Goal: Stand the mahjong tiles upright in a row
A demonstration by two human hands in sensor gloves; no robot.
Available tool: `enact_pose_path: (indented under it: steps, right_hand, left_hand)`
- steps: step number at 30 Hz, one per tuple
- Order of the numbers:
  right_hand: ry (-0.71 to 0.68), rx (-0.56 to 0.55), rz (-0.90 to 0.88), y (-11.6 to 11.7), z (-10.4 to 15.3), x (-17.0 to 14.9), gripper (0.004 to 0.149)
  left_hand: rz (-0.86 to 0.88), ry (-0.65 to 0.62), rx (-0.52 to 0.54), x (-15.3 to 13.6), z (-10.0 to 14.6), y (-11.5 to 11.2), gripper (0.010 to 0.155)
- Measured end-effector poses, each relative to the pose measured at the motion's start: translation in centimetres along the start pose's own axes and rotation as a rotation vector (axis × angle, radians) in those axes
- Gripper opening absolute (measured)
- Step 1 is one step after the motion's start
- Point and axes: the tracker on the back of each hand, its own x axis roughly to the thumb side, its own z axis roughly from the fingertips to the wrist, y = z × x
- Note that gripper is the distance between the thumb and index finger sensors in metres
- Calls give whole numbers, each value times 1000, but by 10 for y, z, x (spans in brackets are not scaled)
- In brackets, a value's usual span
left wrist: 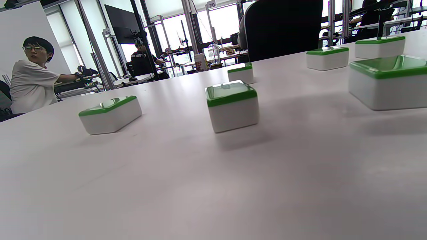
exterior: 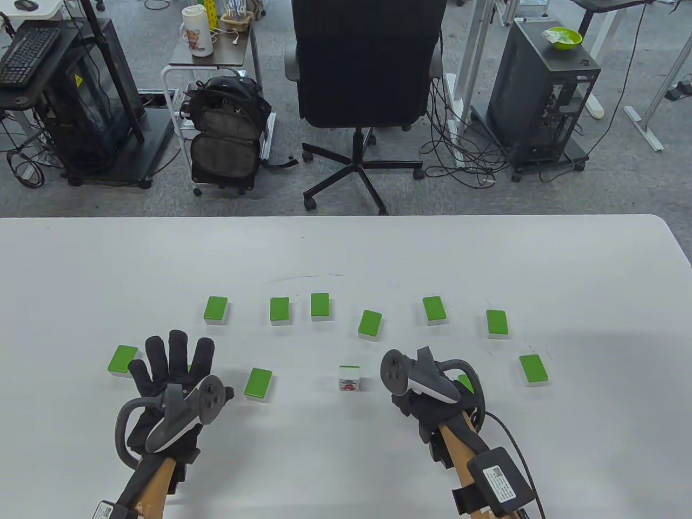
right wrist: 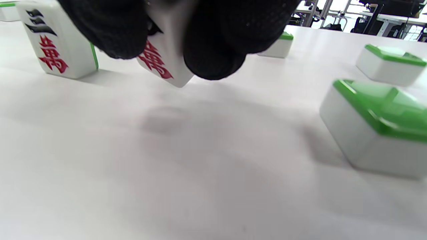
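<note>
Bench (exterior: 346, 259) layout, as I am seeing it from the table view:

- Far row: six flat tiles (exterior: 320, 306) are lying in a loose arc across the middle.
- Near row: one standing tile (exterior: 349, 377) is sitting at centre, upright; a flat one (exterior: 258, 384) is lying to its left, another (exterior: 533, 370) at far right, another (exterior: 122, 360) at far left.
- My left hand (exterior: 173, 373) is resting between the two left ones.
- My right hand (exterior: 432, 389) is holding a lifted tile (right wrist: 163, 61) right of the standing tile, apart from it.
- Behind the bench an office chair (exterior: 367, 65) is standing.
</note>
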Motion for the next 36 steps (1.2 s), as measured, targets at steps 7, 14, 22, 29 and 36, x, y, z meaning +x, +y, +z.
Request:
enact_pose_path:
  steps: [7,14,22,29,36]
  right_hand:
    - [-44,113,-42,-15,-25,19,71]
    - [-57,185,-3,-10,-43,31,76]
    - [-68,188,-3,-5,-48,38,76]
    - [-83,194,-19,-3,-46,38,76]
    - [-124,128,-35,-17,-25,22,91]
  left_hand:
    - [-4,-3,-6,0,0,0,93]
    - [5,-2,-4,0,0,0,93]
    - [0,-4,-7,0,1,0,93]
    - [1,-4,-6,0,0,0,93]
    - [2,-6,-5,0,0,0,94]
